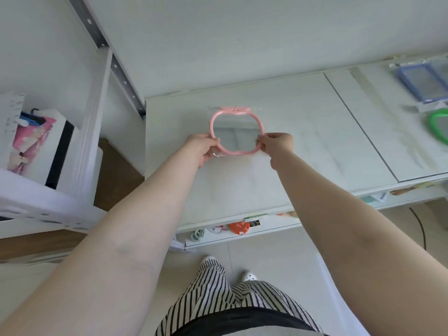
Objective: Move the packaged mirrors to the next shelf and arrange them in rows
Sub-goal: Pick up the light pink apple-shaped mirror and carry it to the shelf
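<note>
So the pink mirror (234, 132) in its clear wrap sits toward the back-left of the white shelf (303, 132), probably starting a row. Left hand (206, 147) and right hand (276, 143) each pinch its frame, grip clamped either side, likely squaring it up. Blue mirror (419, 81) and green mirror (438, 124) lie well right of it.

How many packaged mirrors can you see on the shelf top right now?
3: the pink mirror held by both hands at centre, the blue mirror far right, the green mirror at the right edge. More may lie out of frame.
</note>
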### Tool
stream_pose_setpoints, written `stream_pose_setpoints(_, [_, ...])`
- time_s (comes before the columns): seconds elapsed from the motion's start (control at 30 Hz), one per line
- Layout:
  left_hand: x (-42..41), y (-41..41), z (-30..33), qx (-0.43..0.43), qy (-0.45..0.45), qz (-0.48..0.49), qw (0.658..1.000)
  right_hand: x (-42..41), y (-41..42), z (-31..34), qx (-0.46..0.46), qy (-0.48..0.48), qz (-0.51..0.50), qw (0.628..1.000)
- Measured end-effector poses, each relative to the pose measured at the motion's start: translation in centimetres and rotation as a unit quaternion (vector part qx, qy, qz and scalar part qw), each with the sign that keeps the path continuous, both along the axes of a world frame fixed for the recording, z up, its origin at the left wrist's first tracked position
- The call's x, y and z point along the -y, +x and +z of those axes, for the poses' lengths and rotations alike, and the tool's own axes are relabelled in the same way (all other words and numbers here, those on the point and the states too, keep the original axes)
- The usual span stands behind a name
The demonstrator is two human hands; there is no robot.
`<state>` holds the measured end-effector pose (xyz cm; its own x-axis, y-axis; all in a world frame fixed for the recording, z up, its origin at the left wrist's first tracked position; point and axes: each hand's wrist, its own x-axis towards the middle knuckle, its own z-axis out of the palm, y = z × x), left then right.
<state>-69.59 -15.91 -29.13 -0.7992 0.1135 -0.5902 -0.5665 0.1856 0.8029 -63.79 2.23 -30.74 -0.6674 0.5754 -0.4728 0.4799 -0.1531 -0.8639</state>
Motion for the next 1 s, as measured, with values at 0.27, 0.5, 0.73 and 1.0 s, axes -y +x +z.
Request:
stream_pose_setpoints(0.27, [-0.5,6.2,1.5,0.015,0.041,-0.035,0.998,-0.8,9.4,1.5,-0.037,-0.024,-0.063,0.997])
stream_pose_setpoints(0.5, [-1.4,13.9,1.3,0.013,0.055,-0.102,0.993,-0.2,19.5,2.1,-0.028,0.004,-0.136,0.99])
stream_pose_setpoints(0.73, [-3.1,20.5,1.3,0.029,0.061,-0.147,0.987,-0.9,27.0,2.1,-0.005,0.034,-0.182,0.983])
stream_pose_setpoints(1.0, [-8.7,24.7,1.2,0.022,0.062,-0.184,0.981,-6.5,32.0,1.7,-0.005,0.007,-0.211,0.977])
